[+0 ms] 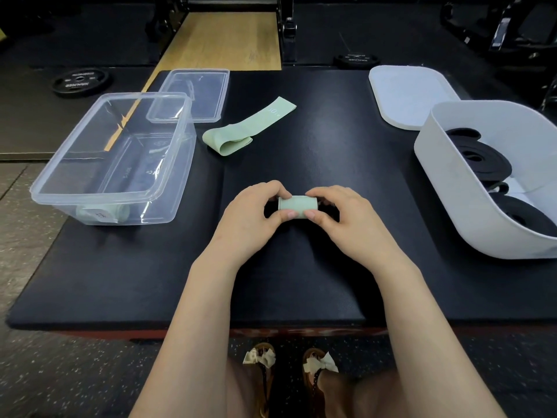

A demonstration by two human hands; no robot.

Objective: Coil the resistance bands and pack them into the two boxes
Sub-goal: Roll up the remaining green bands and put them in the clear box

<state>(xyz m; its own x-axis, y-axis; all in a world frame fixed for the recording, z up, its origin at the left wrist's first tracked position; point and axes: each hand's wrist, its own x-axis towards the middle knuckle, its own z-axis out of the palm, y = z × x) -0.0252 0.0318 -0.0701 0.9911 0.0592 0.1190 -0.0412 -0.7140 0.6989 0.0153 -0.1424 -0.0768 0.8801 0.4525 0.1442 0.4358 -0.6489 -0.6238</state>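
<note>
A tightly rolled pale green band [297,206] lies at the middle of the black mat, pinched at its ends by my left hand [256,217] and my right hand [337,215]. Another green band [247,126] lies flat and partly folded farther back. The clear plastic box [54,194] on the left holds one rolled green band [101,213] in its near corner. The white box [446,188] on the right holds several coiled black bands [482,159].
The clear lid [193,95] lies behind the clear box and the white lid [407,95] behind the white box. The black mat [301,282] ends near my knees. Weight plates [80,81] and rack legs stand on the floor beyond.
</note>
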